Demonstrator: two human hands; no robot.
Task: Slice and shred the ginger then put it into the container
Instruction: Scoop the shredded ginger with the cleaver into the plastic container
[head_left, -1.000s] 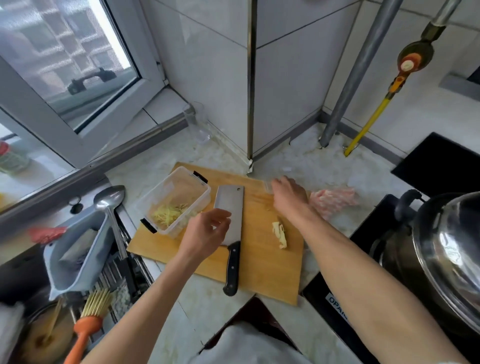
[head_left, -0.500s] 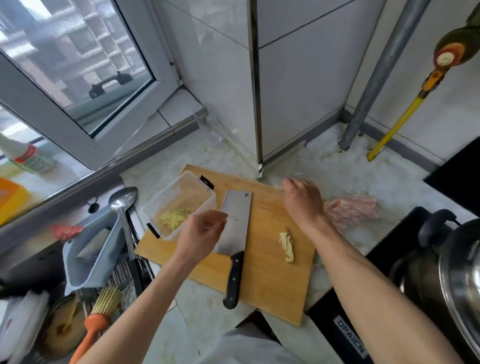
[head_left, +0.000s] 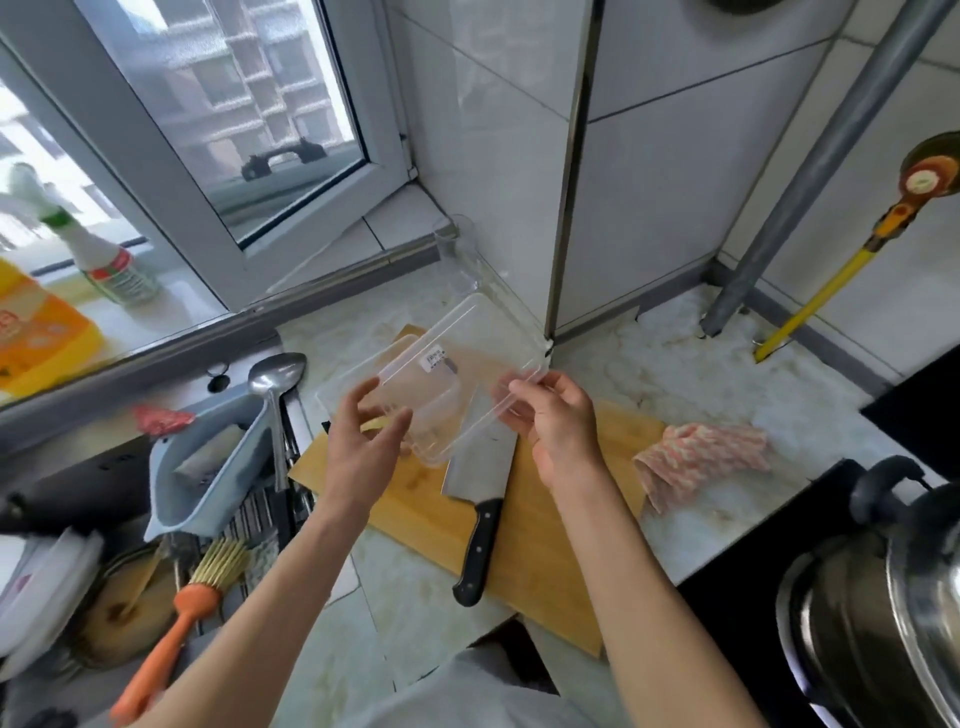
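My right hand pinches the right edge of a clear plastic lid with a small label, holding it tilted in the air above the wooden cutting board. My left hand is at the lid's left edge with fingers spread; I cannot tell if it grips. The clear container stands under the lid on the board's left end, with a bit of yellow shredded ginger showing between my fingers. The cleaver lies flat on the board, black handle toward me. The uncut ginger piece is hidden.
A pink-and-white cloth lies right of the board. A steel pot sits on the black stove at right. The sink at left holds a grey drainer, a ladle and an orange brush. A glass stands in the corner.
My right hand took the clear lid from behind the board and brought it over the container. My left hand left the cleaver blade and rose to the lid's left edge.
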